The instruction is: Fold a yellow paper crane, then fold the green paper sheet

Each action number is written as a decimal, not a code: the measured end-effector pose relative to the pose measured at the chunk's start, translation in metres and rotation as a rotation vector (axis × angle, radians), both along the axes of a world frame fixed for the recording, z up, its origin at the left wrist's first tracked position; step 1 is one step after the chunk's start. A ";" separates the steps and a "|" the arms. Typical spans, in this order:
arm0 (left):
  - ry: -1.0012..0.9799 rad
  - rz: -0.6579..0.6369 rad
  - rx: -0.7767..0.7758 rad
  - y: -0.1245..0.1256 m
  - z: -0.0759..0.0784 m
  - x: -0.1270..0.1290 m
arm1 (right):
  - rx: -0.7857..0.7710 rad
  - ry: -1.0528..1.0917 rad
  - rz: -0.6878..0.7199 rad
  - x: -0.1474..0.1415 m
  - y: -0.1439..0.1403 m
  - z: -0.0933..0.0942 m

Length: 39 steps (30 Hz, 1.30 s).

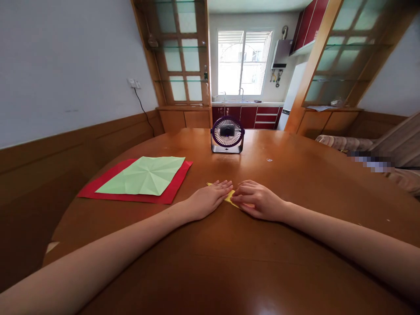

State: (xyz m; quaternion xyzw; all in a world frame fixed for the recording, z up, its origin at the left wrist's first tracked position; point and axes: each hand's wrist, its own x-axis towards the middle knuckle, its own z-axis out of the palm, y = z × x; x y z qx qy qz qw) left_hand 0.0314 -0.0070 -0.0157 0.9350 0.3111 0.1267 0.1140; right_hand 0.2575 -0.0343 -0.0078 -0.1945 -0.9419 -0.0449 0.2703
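A small piece of folded yellow paper [229, 197] lies on the table in front of me, mostly covered by both hands. My left hand [208, 200] rests flat over its left part, fingers stretched out. At the paper's right end, my right hand [260, 201] has its fingers bent and thumb drawn in, closed on the edge. How the paper is folded beneath the hands is hidden. To the left, a creased light green sheet [144, 176] lies unfolded on top of a red sheet [179, 179].
A small dark purple desk fan [227, 133] stands upright at the back of the brown wooden table [210, 262]. A tiny pale scrap [269, 160] lies right of the fan. Beyond the right edge is a cushioned seat [344, 143].
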 end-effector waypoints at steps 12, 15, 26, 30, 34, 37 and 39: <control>0.028 0.021 -0.026 -0.002 0.004 0.001 | 0.074 -0.282 0.066 0.005 -0.003 0.014; 0.022 0.027 -0.025 -0.002 0.004 0.001 | 0.122 -0.360 0.066 0.002 -0.004 0.016; 0.047 -0.043 -0.107 -0.002 0.011 -0.007 | 0.040 -0.257 -0.003 0.003 -0.012 0.014; 0.002 -0.097 -0.105 0.003 0.015 -0.018 | -0.089 -0.060 -0.047 0.009 -0.012 0.007; -0.058 -0.142 0.048 0.009 0.012 -0.026 | -0.176 0.047 -0.090 0.007 -0.010 0.007; -0.069 -0.175 0.199 0.011 0.009 -0.026 | -0.180 0.078 -0.113 0.005 -0.011 0.008; -0.080 -0.187 0.270 0.010 0.008 -0.025 | -0.152 0.078 -0.121 0.002 -0.012 0.008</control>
